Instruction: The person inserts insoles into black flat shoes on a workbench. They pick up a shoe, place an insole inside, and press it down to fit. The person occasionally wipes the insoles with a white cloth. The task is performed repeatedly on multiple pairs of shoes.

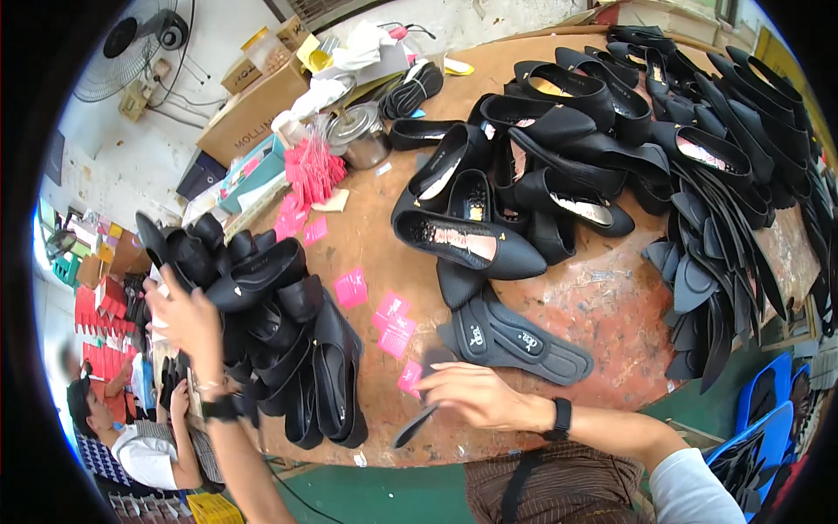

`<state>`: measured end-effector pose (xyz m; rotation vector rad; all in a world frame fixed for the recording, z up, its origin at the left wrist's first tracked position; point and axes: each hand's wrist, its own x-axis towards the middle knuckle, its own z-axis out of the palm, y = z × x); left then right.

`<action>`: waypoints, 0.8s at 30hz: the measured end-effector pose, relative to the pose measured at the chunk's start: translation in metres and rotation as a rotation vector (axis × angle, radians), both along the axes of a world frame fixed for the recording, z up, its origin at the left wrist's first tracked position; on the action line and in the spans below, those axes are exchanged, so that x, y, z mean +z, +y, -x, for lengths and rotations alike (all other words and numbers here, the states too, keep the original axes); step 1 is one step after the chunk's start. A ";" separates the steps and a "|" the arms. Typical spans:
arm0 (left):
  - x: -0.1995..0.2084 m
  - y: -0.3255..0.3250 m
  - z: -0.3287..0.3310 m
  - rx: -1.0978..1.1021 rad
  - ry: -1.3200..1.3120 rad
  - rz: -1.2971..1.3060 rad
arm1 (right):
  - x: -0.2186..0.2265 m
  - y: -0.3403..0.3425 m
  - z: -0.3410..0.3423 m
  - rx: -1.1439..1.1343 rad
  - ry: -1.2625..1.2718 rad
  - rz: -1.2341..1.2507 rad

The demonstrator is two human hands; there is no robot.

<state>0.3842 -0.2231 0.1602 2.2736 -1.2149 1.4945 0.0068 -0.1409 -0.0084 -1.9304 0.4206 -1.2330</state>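
Note:
My left hand [185,321] is raised at the left side of a heap of finished black shoes [336,384], fingers spread and nothing visible in them. Over the table's near edge, my right hand [471,395] grips a thin dark insole [414,428], seen nearly edge-on. Just beyond that hand lie printed black insoles [532,342], flat and overlapping. Small pink tags [397,335] are scattered between the shoe heap and the insoles; one touches the right fingers' side.
Black pointed flats [463,240] are piled across the back and right. Stacked insoles [694,253] fan along the right edge. A metal-lidded jar [358,135], pink tag bundle [314,175] and cardboard box [253,113] stand at the back left. A co-worker [144,445] sits at lower left.

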 end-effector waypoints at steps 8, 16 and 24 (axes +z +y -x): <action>-0.125 -0.075 0.174 -0.998 0.236 -0.727 | 0.077 0.014 0.123 -0.276 -0.718 -1.141; -0.050 0.046 0.229 -1.200 0.962 -0.448 | 0.064 0.077 0.253 -0.558 -0.263 -0.844; -0.149 0.233 0.258 -0.982 0.941 -0.726 | 0.067 0.077 0.220 -0.521 0.591 -0.049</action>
